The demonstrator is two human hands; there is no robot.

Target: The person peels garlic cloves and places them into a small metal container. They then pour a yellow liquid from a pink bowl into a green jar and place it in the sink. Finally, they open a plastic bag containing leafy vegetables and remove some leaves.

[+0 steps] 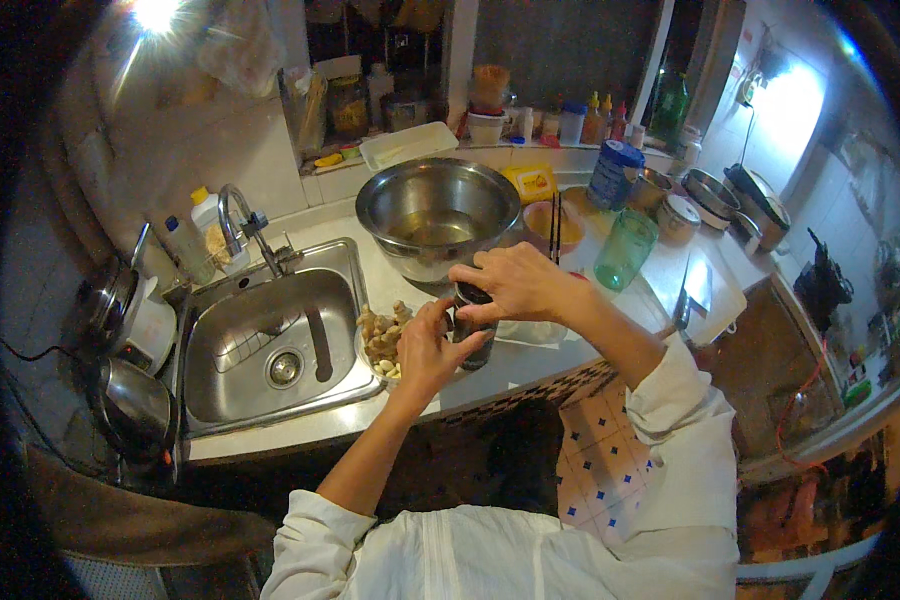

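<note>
A dark jar or cup (pixel 478 352) stands upright at the counter's front edge, between my two hands. My right hand (pixel 514 281) grips its dark top from above, the thumb along the near side. My left hand (pixel 431 345) is at the jar's left side with thumb and fingers spread around it; whether it grips firmly is hard to tell. Just left of my left hand lie pieces of ginger root (pixel 381 334) and peeled garlic cloves (pixel 387 368) in a dish. Behind the jar is a large stainless steel bowl (pixel 439 202) with some liquid in it.
At left is a steel sink (pixel 270 360) with a faucet (pixel 244 225). Right of the bowl are a pink bowl (pixel 544 225) with dark chopsticks (pixel 555 225), a green jar (pixel 626 249) and a blue-lidded can (pixel 615 174). A cleaver (pixel 694 289) lies farther right on a white board.
</note>
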